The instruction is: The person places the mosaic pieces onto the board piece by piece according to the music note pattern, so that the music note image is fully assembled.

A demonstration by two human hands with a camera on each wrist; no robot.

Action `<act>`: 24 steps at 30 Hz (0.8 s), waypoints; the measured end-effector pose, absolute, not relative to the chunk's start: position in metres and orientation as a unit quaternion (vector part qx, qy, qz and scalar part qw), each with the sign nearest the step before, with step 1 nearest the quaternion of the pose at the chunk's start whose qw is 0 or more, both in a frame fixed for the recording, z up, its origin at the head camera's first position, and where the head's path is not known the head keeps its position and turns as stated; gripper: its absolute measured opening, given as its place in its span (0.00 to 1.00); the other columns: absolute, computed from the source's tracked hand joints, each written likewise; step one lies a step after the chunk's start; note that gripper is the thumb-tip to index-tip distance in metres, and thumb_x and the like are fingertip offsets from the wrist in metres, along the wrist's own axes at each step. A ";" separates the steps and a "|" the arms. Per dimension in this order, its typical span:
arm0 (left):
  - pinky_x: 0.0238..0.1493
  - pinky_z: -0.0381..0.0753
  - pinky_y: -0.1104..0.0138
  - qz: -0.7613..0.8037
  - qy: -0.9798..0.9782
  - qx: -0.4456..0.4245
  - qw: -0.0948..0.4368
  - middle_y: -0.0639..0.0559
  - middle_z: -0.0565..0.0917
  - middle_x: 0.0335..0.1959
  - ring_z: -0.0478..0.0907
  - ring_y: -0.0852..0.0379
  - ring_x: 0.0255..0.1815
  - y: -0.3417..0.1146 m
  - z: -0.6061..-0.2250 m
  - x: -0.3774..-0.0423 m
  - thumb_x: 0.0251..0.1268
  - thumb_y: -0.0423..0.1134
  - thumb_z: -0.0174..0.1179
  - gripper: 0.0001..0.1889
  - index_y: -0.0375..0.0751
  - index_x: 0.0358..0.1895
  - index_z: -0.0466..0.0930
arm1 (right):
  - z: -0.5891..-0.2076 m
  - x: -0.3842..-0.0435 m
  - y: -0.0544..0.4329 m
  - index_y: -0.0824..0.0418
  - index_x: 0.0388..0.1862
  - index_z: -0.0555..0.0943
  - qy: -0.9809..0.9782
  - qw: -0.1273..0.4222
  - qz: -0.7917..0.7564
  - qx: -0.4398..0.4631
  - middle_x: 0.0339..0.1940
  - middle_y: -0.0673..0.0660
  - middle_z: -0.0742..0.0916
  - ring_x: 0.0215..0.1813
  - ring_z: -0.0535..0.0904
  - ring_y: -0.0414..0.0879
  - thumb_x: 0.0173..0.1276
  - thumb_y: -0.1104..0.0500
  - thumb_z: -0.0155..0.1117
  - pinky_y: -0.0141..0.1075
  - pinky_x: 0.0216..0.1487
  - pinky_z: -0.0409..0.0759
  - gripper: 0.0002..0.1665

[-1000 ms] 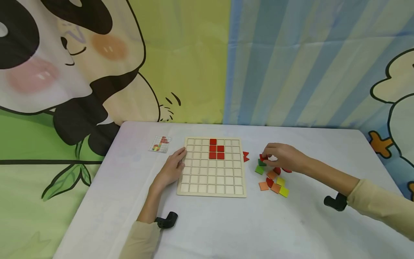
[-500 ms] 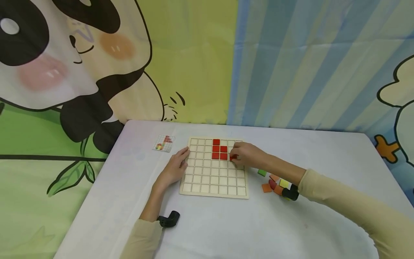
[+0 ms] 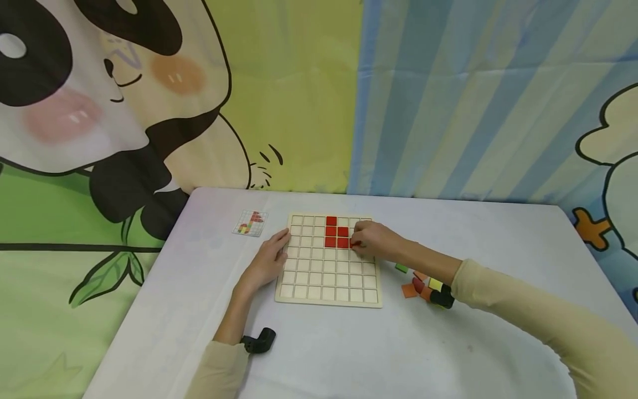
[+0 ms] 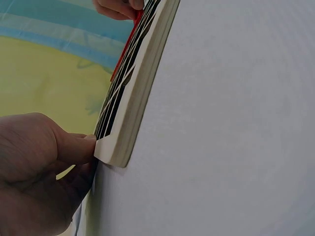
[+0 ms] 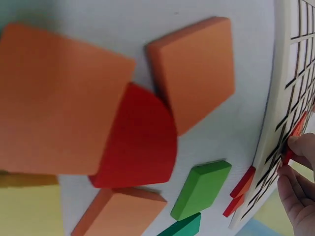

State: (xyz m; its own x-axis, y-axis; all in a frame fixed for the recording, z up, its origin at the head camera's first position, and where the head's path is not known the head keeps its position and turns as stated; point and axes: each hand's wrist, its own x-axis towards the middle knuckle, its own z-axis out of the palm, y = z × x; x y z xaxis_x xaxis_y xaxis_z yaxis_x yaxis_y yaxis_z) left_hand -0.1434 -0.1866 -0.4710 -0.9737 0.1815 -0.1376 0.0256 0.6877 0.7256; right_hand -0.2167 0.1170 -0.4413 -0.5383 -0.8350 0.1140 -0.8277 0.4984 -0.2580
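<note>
Board [image 3: 309,266] holds five red squares [image 3: 331,231]; right hand [image 3: 375,239] pinches another red piece [image 5: 288,156] over it, left hand [image 3: 266,259] grips its edge; loose pieces [image 3: 417,285] beside it seem unplaced

Right hand [image 3: 375,240] pinches; left hand [image 3: 266,261] reaches forward, apparently loosely extended.

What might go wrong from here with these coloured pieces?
The right hand pinches the red piece beside red squares on the board and might nudge them. The left hand holds the board's edge; a slip could shift it. The right wrist's camera hangs over loose pieces and may brush them.
</note>
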 end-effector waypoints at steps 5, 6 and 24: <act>0.80 0.58 0.44 0.390 0.914 0.059 0.098 0.41 0.56 0.84 0.54 0.36 0.83 -0.186 -0.471 -0.144 0.78 0.28 0.49 0.29 0.30 0.79 0.59 | -0.442 -0.216 0.116 0.63 0.33 0.90 0.865 0.008 -0.141 -0.482 0.34 0.56 0.86 0.38 0.82 0.48 0.67 0.66 0.72 0.35 0.41 0.84 0.03; 0.80 0.58 0.43 0.389 0.914 0.058 0.098 0.40 0.56 0.84 0.54 0.36 0.83 -0.187 -0.471 -0.144 0.78 0.28 0.49 0.29 0.30 0.79 0.59 | -0.442 -0.216 0.116 0.63 0.32 0.90 0.864 0.011 -0.143 -0.483 0.34 0.56 0.85 0.37 0.81 0.47 0.67 0.66 0.72 0.34 0.40 0.84 0.03; 0.79 0.59 0.42 0.384 0.916 0.060 0.099 0.40 0.57 0.84 0.53 0.34 0.83 -0.187 -0.471 -0.143 0.78 0.27 0.48 0.29 0.30 0.79 0.59 | -0.412 -0.169 0.194 0.66 0.54 0.87 0.907 0.044 -0.179 -0.379 0.47 0.60 0.86 0.47 0.83 0.53 0.67 0.65 0.73 0.43 0.46 0.87 0.17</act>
State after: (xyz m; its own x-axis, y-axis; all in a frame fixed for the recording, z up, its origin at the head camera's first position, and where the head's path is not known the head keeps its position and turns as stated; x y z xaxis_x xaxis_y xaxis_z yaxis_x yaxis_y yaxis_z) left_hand -0.1429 -0.1875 -0.4709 -0.9733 0.1859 -0.1343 0.0346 0.6976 0.7156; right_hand -0.1685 0.1939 -0.4119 -0.7088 -0.7032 0.0560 -0.6716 0.6483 -0.3588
